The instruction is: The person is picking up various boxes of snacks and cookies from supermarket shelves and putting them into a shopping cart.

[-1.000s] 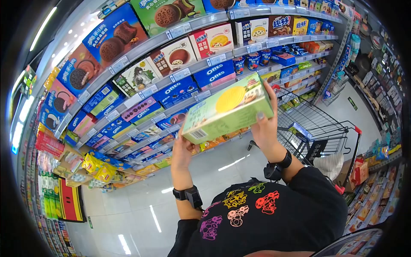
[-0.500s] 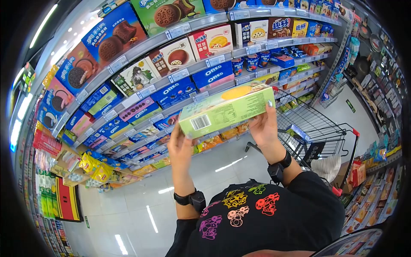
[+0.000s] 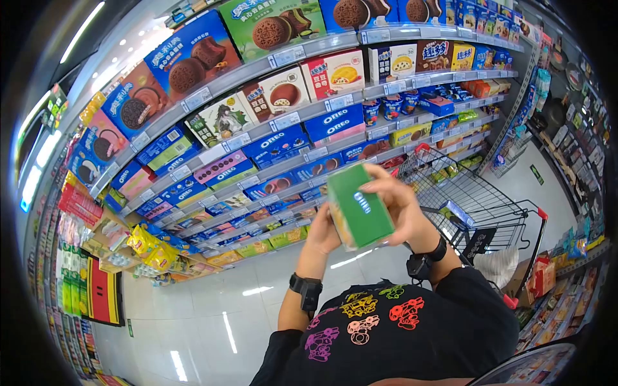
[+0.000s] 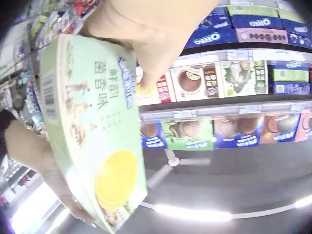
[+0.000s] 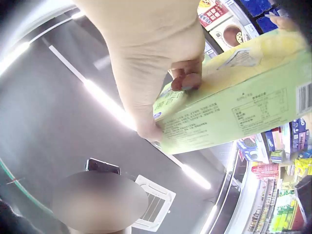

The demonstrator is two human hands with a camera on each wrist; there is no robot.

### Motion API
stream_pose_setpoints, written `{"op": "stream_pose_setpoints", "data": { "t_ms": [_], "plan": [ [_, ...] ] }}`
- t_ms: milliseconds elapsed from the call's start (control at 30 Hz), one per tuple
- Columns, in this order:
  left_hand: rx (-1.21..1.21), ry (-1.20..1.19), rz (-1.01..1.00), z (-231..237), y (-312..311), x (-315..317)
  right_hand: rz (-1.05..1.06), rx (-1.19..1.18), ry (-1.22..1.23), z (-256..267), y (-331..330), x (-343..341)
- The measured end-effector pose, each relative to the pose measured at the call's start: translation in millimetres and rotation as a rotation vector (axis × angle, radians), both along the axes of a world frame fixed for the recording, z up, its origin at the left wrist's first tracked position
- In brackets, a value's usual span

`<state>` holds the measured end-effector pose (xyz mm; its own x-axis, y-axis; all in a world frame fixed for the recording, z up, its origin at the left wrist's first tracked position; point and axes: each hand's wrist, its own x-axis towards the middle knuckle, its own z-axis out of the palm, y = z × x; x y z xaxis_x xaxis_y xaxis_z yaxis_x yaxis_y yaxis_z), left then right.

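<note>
Grey metal shelves point(image 3: 212, 154) of colourful biscuit cartons point(image 3: 273, 147) line a pale tiled floor point(image 3: 199, 315); above it, the curled right hand point(image 3: 407, 209) grips one end of a green oblong cardboard box point(image 3: 365, 222), the left hand point(image 3: 323, 233) its other.

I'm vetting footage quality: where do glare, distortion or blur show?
Head view: fisheye distortion bows the grey metal shelves, and white reflections streak the glossy pale floor; left wrist view: the long white ceiling light is blown out, the light-green rectangular cardboard box looks washed out; right wrist view: a blurred oval patch low down.
</note>
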<state>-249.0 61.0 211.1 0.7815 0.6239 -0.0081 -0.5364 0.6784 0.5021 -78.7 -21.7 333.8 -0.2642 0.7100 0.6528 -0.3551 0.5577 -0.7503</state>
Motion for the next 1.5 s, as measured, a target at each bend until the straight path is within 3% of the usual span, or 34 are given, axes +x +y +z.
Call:
{"op": "stream_pose_setpoints", "data": {
  "t_ms": [67,167,267,400,733,1133,1300,1500],
  "plan": [
    [0.2,-0.282,-0.098,9.2,-3.5,12.5,-0.099,-0.023,-0.168,14.1,-2.2,-10.7],
    [-0.015,-0.56,-0.153,-32.9,1.5,23.8,-0.321,0.046,-0.371,19.9,5.1,-26.5],
    [-0.1,-0.44,-0.002,-35.1,8.7,22.3,-0.462,0.231,-0.675,13.0,11.1,-38.1],
    [-0.173,-0.314,0.18,-21.8,10.7,8.5,-0.416,0.345,-0.846,-8.5,11.1,-54.7],
    [-0.341,-0.205,0.464,-17.0,-16.5,-24.4,-0.446,0.731,-0.978,-19.8,2.8,-93.7],
    [-0.446,-0.176,0.565,-10.8,-19.9,-11.5,-0.237,0.394,-1.017,-12.3,28.4,-54.7],
    [-0.54,-0.12,0.592,11.9,-27.6,-8.9,-0.14,0.225,-1.035,-18.5,38.9,-38.9],
    [-0.637,-0.01,0.579,36.2,-37.0,-0.5,-0.132,0.281,-0.957,-28.6,42.2,-27.0]
  ]
}}
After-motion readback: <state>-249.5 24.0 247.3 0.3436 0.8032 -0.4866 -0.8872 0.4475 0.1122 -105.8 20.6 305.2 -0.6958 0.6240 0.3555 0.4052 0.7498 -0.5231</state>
